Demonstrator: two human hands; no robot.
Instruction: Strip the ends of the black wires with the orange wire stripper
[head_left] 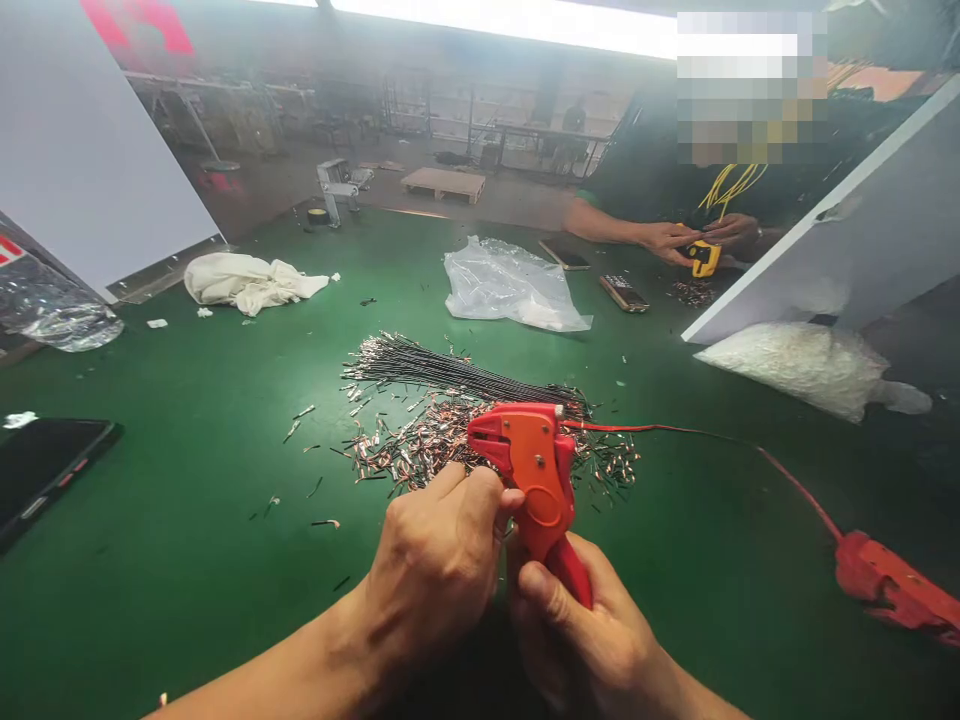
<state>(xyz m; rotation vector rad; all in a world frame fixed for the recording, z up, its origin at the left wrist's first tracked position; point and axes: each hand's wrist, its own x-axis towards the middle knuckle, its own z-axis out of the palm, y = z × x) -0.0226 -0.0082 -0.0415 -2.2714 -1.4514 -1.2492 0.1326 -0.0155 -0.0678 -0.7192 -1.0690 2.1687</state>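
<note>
My right hand (600,625) is wrapped around the handle of a red and orange wire stripper (541,480), its jaws pointing left. Just below those jaws is my left hand (442,550), fingers curled closed with the thumb tip close to the tool's body. Whatever the left fingers pinch is hidden. Behind the tool lies a bundle of black wires (457,372) with bared ends. A heap of cut wire scraps (420,440) spreads in front of the bundle, partly covered by the stripper.
A second red stripper (892,585) lies right, a red cord (652,428) running toward it. A phone (52,470) is at left. Farther back are a white cloth (247,282), a plastic bag (510,285) and a filled bag (795,365). Opposite, another person holds a yellow tool (705,260).
</note>
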